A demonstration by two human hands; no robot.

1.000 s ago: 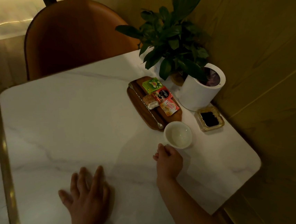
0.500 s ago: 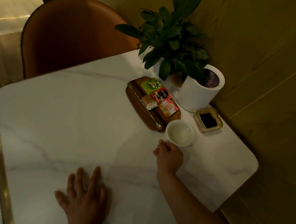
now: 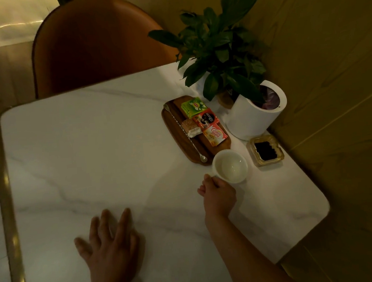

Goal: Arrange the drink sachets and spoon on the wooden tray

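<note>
Saw a wooden tray (image 3: pixel 172 128) lying at the far right of the white marble bench (image 3: pixel 90 150), close beside a white pot (image 3: pixel 251 121) with a leafy plant (image 3: pixel 217 47). Counted four drink sachets on the tray: a green one (image 3: pixel 193 106) at the far end, a red and black one (image 3: pixel 206 119) next, an orange and white one (image 3: pixel 215 134) nearest, and a small pale one (image 3: pixel 191 128) just left of the red. Found the spoon (image 3: pixel 185 133) lying lengthwise along the tray's left side, its bowl at the near end. Noted a white cup (image 3: pixel 230 166), empty inside, standing on the bench and touching the tray's near end, with a small glass dish (image 3: pixel 265 150) holding something dark just to its right. Found the right hand (image 3: pixel 218 194) closed at the near left side of the cup, fingers curled there, presumably on the handle, though hidden. Saw the left hand (image 3: pixel 111 245) open and flat on the bench, fingers spread, slightly blurred, holding nothing, well apart from the tray. Made out a brown chair (image 3: pixel 94 47) behind the far edge of the bench.
</note>
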